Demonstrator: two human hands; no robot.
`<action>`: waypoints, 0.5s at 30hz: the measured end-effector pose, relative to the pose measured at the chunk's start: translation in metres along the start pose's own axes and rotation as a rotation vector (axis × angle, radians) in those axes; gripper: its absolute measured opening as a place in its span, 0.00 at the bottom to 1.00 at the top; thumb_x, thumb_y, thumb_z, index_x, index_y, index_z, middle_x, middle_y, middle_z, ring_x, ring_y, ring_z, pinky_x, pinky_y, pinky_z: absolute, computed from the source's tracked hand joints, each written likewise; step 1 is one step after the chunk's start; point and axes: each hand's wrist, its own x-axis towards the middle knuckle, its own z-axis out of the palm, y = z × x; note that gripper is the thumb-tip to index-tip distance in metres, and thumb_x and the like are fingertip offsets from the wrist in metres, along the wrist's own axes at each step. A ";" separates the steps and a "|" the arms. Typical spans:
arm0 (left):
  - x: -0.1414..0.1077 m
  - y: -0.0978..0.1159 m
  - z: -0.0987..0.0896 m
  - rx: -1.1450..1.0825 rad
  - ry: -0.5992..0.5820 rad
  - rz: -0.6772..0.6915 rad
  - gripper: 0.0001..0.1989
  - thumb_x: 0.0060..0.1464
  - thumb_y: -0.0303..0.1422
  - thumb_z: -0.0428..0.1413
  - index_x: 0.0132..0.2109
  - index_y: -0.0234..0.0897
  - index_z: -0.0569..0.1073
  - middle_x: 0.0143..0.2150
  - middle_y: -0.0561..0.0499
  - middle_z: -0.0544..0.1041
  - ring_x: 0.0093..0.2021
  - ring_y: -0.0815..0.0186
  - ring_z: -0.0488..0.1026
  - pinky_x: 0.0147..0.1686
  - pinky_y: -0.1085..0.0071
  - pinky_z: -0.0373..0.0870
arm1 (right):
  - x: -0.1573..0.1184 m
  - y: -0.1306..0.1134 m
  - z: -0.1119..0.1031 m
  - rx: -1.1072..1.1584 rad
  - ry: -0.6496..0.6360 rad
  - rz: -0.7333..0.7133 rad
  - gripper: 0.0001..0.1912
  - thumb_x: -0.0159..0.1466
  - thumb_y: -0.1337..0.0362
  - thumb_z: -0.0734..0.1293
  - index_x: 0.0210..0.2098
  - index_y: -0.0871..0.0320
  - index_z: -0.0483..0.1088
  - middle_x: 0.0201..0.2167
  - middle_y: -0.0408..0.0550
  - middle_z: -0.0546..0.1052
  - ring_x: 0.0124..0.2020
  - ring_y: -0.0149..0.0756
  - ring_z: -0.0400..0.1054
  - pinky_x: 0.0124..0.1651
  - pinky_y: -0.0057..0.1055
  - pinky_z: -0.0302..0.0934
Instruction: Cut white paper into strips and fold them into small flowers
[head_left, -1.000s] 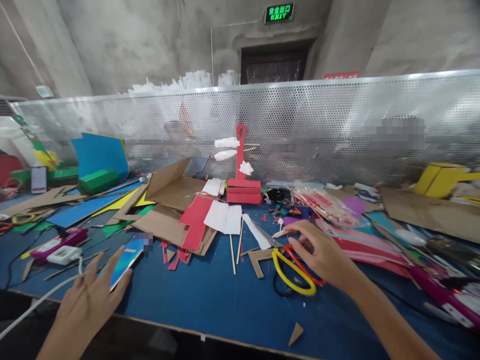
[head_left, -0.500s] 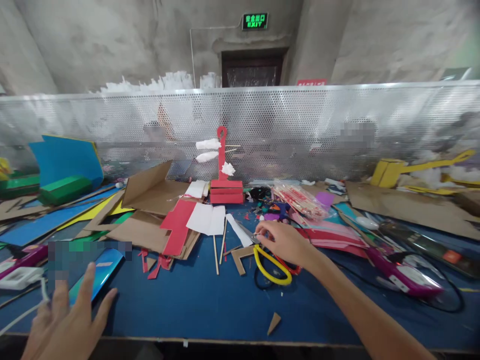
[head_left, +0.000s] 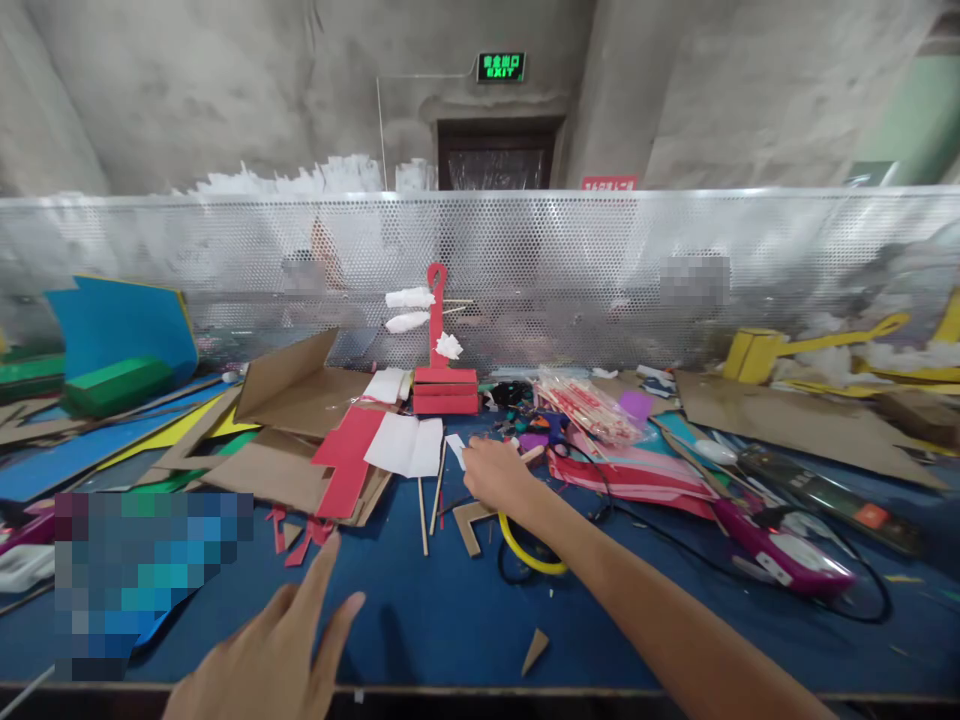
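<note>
My right hand [head_left: 496, 478] is closed, with its fingers curled at the lower end of a narrow white paper strip [head_left: 455, 450]. The exact grip is hidden behind the hand. Under my right wrist lies the yellow handle loop [head_left: 529, 552] of a pair of scissors, its blades covered. Above the front of the table, my left hand [head_left: 262, 650] has its index finger and thumb stretched apart and holds nothing. Left of the strip lie a folded white paper [head_left: 406, 446] on two thin wooden sticks [head_left: 423, 515] and a red sheet piece [head_left: 352, 462].
A red stand [head_left: 445, 391] with white tufts rises by the perforated metal screen [head_left: 375, 240]. Cardboard [head_left: 277, 470] is piled left. A bag of sticks [head_left: 589, 405], red strips [head_left: 630, 478] and a purple tool with a black cord [head_left: 787, 550] lie right. A blurred blue object [head_left: 161, 620] lies front left.
My right hand has shifted left over the lower part of the white strip. My left hand has moved right, away from the blue object. The view has tilted slightly.
</note>
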 end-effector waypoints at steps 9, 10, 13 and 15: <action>0.122 0.069 -0.033 -0.204 0.157 0.408 0.26 0.58 0.47 0.46 0.57 0.37 0.68 0.31 0.41 0.78 0.32 0.51 0.75 0.31 0.63 0.66 | 0.011 0.034 -0.014 1.259 0.273 0.097 0.11 0.60 0.57 0.62 0.33 0.59 0.68 0.26 0.43 0.71 0.24 0.30 0.64 0.25 0.24 0.59; 0.137 0.074 -0.029 -0.303 0.173 0.468 0.26 0.58 0.46 0.47 0.58 0.37 0.66 0.31 0.42 0.78 0.31 0.53 0.75 0.31 0.65 0.65 | 0.010 0.034 -0.013 1.362 0.254 0.111 0.12 0.58 0.56 0.63 0.34 0.59 0.68 0.25 0.42 0.71 0.23 0.29 0.63 0.23 0.24 0.58; 0.170 0.085 -0.012 -0.689 0.073 0.637 0.26 0.57 0.42 0.49 0.62 0.42 0.60 0.32 0.49 0.77 0.29 0.61 0.74 0.30 0.70 0.66 | 0.006 0.026 -0.009 1.490 0.174 0.116 0.13 0.54 0.56 0.68 0.33 0.59 0.69 0.26 0.41 0.71 0.23 0.28 0.63 0.24 0.23 0.60; 0.183 0.090 0.004 -0.907 0.094 0.623 0.26 0.55 0.37 0.52 0.61 0.41 0.59 0.35 0.50 0.75 0.33 0.63 0.73 0.33 0.70 0.67 | 0.003 0.019 -0.008 1.502 0.100 0.094 0.13 0.53 0.56 0.69 0.32 0.60 0.70 0.26 0.42 0.71 0.25 0.29 0.65 0.26 0.24 0.62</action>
